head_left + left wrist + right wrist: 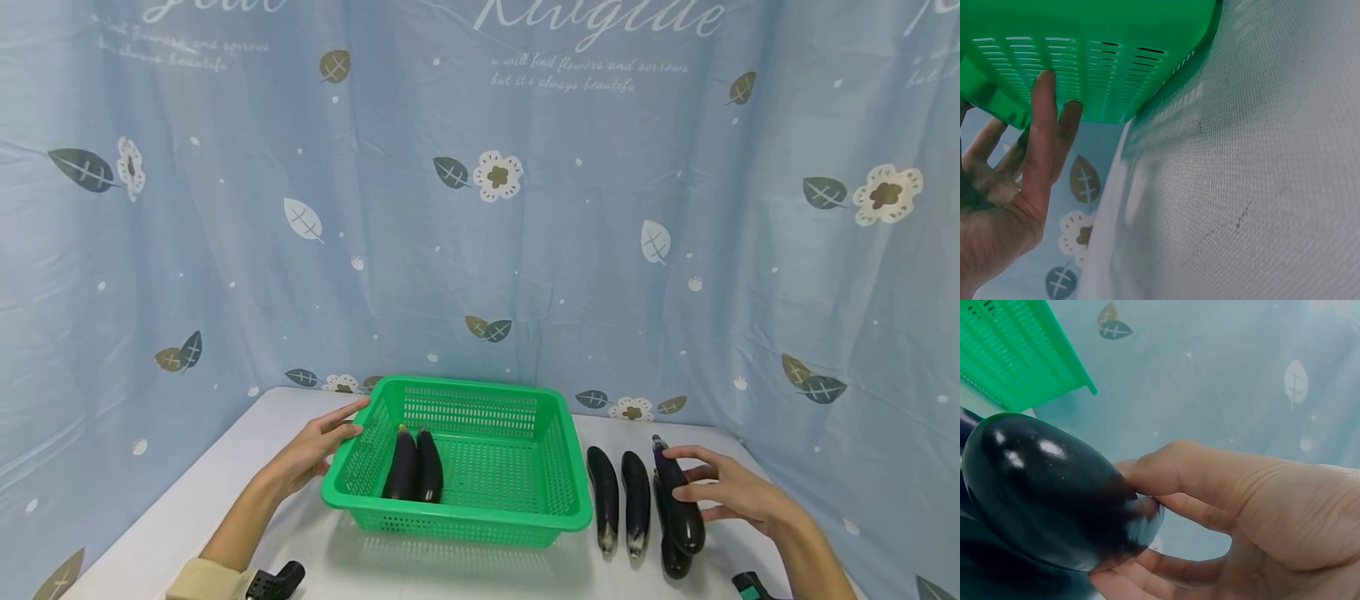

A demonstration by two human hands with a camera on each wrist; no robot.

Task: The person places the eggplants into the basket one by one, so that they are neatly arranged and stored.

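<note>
My left hand (306,450) holds the left rim of a green plastic basket (457,504). In the left wrist view, two fingers (1041,131) lie against its slotted outer wall, while others pass behind the rim. Two dark purple eggplants (415,467) lie side by side inside, at the left end. My right hand (731,490) grips a thick, glossy eggplant (684,517) between thumb and fingers, its rounded end towards me. Another eggplant (676,565) lies under it, mostly hidden. The right wrist view shows the held eggplant (1047,494) close up, with fingertips along its side.
Two more eggplants, one (603,496) by the basket and one (636,504) beside it, lie between the basket and my right hand. The white table (450,575) ends at a blue patterned curtain (420,275) behind and at the sides.
</note>
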